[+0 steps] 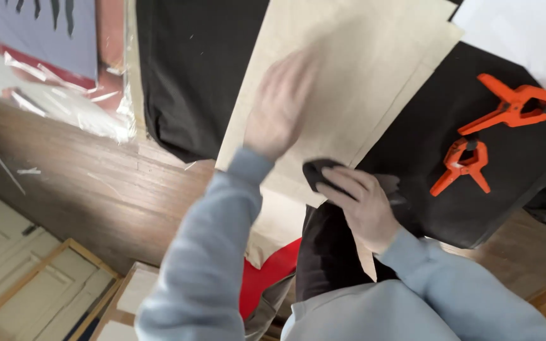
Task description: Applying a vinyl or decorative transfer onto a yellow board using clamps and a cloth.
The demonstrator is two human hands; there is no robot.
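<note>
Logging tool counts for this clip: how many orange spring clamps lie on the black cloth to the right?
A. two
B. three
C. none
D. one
A: two orange clamps, the upper clamp and the lower clamp, lie apart on the black cloth, untouched by either hand.

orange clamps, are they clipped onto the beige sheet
No, both orange clamps lie loose on the black cloth, apart from the beige sheet.

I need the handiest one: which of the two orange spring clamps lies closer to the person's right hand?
The lower orange clamp, lying on the black surface closer to the right hand; the other clamp lies farther up, near the white sheet.
</note>
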